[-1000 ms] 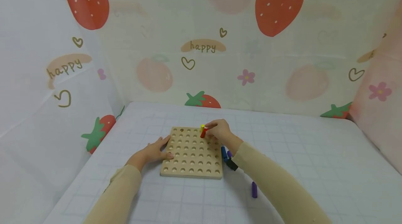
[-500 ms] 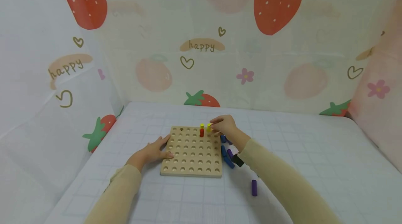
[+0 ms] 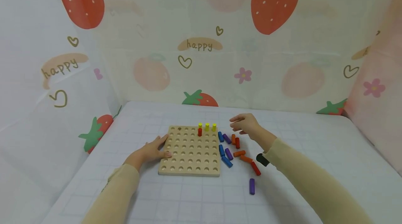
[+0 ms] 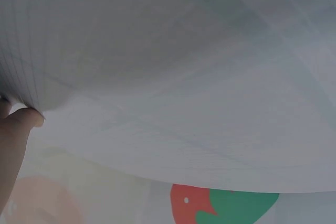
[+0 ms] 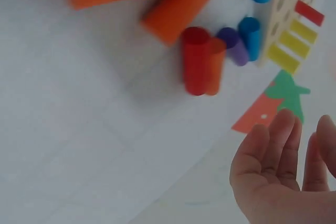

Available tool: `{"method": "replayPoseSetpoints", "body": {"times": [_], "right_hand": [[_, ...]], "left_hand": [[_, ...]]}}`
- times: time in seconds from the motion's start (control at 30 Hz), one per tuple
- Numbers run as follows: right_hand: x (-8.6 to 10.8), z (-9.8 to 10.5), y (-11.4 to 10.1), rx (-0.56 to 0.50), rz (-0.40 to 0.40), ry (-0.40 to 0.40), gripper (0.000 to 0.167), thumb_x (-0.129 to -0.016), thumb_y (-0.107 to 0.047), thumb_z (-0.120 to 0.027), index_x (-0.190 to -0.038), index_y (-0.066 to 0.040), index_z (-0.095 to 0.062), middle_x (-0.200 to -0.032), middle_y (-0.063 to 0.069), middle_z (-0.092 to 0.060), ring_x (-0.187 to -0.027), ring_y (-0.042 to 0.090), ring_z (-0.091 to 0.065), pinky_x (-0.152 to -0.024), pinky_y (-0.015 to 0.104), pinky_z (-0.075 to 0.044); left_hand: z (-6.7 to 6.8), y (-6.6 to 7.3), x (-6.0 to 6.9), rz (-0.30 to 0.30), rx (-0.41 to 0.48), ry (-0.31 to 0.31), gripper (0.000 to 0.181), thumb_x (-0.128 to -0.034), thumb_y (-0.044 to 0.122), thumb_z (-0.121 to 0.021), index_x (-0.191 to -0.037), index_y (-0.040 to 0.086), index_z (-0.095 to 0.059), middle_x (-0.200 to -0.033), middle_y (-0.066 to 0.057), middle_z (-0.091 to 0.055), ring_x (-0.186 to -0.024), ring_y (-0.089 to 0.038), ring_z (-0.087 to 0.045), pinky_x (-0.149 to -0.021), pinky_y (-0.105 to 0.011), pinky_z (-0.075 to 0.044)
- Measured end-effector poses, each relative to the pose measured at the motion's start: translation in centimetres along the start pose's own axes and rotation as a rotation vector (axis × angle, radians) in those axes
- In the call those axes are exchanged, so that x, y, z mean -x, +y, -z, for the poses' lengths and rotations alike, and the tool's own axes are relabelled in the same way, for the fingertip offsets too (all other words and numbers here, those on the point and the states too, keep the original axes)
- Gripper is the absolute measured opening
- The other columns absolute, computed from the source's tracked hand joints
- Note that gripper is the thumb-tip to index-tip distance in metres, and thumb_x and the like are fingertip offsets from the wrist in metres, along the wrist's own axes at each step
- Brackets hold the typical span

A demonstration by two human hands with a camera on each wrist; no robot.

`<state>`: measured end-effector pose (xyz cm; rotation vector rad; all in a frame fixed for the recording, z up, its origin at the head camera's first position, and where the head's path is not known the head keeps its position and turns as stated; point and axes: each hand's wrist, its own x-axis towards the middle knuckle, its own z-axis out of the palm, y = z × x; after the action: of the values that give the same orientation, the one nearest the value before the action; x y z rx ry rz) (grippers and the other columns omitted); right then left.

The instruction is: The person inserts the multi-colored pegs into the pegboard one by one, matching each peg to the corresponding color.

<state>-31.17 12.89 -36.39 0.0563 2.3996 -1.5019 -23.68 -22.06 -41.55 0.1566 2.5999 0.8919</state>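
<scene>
Board (image 3: 187, 150), drilled with rows of holes, is lying flat on the table (image 3: 188, 199); the head view is showing it whole, while the right wrist view is catching only part of it. Three yellow pegs (image 3: 207, 127) are standing in its far row toward the right, and a red peg (image 3: 200, 132) is standing just in front of the leftmost. The left hand (image 3: 154, 150) is spreading wide at the left edge, its thumb resting on top; the left wrist view is giving mostly pale cloth and a bit of that hand. The right hand (image 3: 246, 124) is hanging in the air near the loose pegs, and its own wrist view is showing the fingers gently bent, holding nothing.

Blue pegs (image 3: 222, 150), purple pegs (image 3: 229, 154), orange pegs (image 3: 239, 153) and loose red pegs (image 3: 255, 168) are lying right of the board. The red peg is partly hiding a yellow one, a dark object (image 3: 262, 159) by the right cuff is proving hard to identify, and the frame is cutting off both sleeves (image 3: 119, 192). White, faintly checked cloth is covering the table, and strawberry-printed curtains (image 3: 201, 14) are enclosing it.
</scene>
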Motion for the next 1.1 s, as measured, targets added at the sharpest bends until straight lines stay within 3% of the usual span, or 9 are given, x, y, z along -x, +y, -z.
{"method": "replayPoseSetpoints", "body": {"times": [0.23,0.57,0.83,1.1], "right_hand": [[0.2,1.4,2.1,0.055,-0.011,-0.057,0.041,-0.097,-0.012,-0.061,-0.134,0.003,-0.053,-0.128,0.022,-0.06,-0.113,0.037,-0.058,-0.096,0.046,-0.048],[0.0,1.9,4.9,0.175,-0.041,-0.163,0.05,-0.092,-0.017,-0.069,-0.136,0.0,-0.053,-0.13,0.024,-0.056,-0.103,0.031,-0.056,-0.088,0.039,-0.049],[-0.8,1.4,6.3,0.292,-0.001,-0.18,0.052,-0.085,-0.015,-0.076,-0.132,0.001,-0.058,-0.107,0.014,-0.055,-0.098,0.027,-0.047,-0.081,0.032,-0.043],[-1.0,1.1,6.0,0.333,-0.024,-0.17,0.052,-0.084,-0.017,-0.078,-0.129,0.0,-0.06,-0.11,0.015,-0.056,-0.1,0.029,-0.049,-0.087,0.039,-0.045]], "left_hand": [[0.1,-0.2,-0.1,-0.006,0.001,-0.001,0.093,-0.0901,0.043,-0.067,-0.155,0.003,-0.014,-0.153,-0.037,-0.004,-0.131,-0.067,0.002,-0.102,-0.077,-0.004],[0.2,-0.3,-0.1,-0.019,0.012,-0.009,0.093,-0.0903,0.042,-0.067,-0.155,0.003,-0.013,-0.153,-0.037,-0.004,-0.132,-0.066,0.002,-0.103,-0.076,-0.003],[0.0,-0.2,0.2,-0.027,0.002,0.005,0.094,-0.089,0.042,-0.068,-0.154,0.002,-0.015,-0.152,-0.038,-0.006,-0.132,-0.067,0.0,-0.104,-0.075,-0.004],[0.1,-0.2,0.1,-0.004,-0.004,0.004,0.092,-0.0897,0.043,-0.067,-0.155,0.005,-0.015,-0.154,-0.036,-0.005,-0.133,-0.066,0.0,-0.104,-0.075,-0.005]]}}
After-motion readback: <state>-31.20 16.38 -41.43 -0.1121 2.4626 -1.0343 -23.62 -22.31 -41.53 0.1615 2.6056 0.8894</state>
